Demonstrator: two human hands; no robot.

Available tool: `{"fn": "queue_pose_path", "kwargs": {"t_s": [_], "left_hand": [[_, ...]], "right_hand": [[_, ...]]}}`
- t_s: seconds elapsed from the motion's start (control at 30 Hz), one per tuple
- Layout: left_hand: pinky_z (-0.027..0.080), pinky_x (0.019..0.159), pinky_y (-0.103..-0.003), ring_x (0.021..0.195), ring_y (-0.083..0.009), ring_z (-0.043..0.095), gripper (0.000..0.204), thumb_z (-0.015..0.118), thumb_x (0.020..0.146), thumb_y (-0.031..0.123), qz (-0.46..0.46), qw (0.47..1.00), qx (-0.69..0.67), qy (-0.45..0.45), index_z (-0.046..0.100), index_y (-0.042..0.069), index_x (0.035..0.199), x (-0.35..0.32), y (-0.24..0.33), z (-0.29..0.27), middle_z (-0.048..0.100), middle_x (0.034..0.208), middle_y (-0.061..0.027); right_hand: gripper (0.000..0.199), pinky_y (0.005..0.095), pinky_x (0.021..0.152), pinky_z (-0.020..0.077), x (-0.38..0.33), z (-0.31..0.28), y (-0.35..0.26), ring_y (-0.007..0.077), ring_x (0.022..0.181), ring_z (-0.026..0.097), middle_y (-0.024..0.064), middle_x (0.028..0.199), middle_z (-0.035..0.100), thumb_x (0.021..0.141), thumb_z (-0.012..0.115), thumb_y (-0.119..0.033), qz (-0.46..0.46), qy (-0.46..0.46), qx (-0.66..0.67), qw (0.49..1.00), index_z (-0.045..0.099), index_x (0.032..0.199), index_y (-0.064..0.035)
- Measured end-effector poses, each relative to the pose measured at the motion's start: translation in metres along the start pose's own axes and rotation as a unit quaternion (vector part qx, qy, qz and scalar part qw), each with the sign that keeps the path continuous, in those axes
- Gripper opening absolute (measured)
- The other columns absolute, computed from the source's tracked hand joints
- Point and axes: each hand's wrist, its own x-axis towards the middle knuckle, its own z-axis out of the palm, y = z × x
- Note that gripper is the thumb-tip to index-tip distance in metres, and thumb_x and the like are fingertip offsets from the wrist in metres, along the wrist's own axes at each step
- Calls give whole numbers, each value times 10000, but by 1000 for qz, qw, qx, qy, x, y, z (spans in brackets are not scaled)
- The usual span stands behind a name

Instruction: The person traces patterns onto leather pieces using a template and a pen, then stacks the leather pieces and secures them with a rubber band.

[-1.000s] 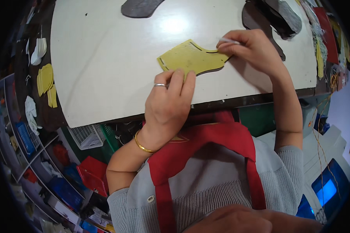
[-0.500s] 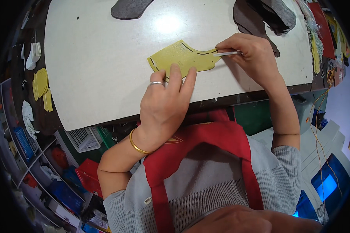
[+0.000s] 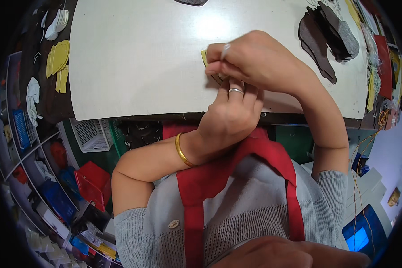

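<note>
On the white tabletop a flat yellow template [image 3: 204, 56] lies mostly covered by my two hands; only its left edge with a dark slot shows. My right hand [image 3: 250, 58] is over it, fingers closed round a slim white pen [image 3: 225, 51] near the template's left end. Whether the pen's tip touches anything is hidden. Just below, my left hand [image 3: 230, 114], with a ring and a gold bangle, rests with fingers stretched out against the template's near edge. The fingertips are partly behind my right hand.
Dark grey cut pieces [image 3: 315, 44] lie at the table's far right, another [image 3: 191, 2] at the far edge. Left of the white table [image 3: 134, 62] are yellow patterns [image 3: 58, 58] and a white glove [image 3: 33, 100]. A white basket [image 3: 91, 134] and red bin [image 3: 94, 183] stand below.
My right hand has swept left with the pen, from the template's right end to its left end, crossing above my left hand. The whole view has shifted as my head moved.
</note>
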Motion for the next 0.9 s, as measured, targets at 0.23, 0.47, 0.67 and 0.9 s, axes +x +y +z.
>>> {"fn": "queue_pose_path", "kwargs": {"t_s": [0.23,0.47,0.67,0.9], "left_hand": [[540,630,-251,703,-195,563,385,600,831,173,-4,998,65,1,671,27,1180,14,1,0,646,1090,-132],[554,661,-314,782,-232,570,265,598,856,177,-8,998,61,11,704,-21,998,19,4,-1,661,1076,-141],[514,620,-279,691,-189,519,244,609,854,154,-11,999,50,14,701,17,1034,22,1,-2,681,1074,-112],[497,515,-230,717,-214,594,370,610,826,151,-11,998,56,-9,715,107,1178,25,-3,-5,701,1155,-47]], "right_hand": [[277,392,664,550,-13,1,19,293,756,724,92,848,750,1011,592,-325,71,247,108,960,710,1005,-76],[283,327,655,532,-46,16,33,235,715,715,96,767,702,1044,602,-284,134,238,78,959,697,984,-25],[248,430,544,479,-89,18,40,340,602,640,124,644,623,990,660,-312,112,276,-76,952,639,895,-84],[286,461,595,478,-112,18,47,387,670,634,160,698,626,1029,601,-303,168,283,-47,943,618,894,-51]]}}
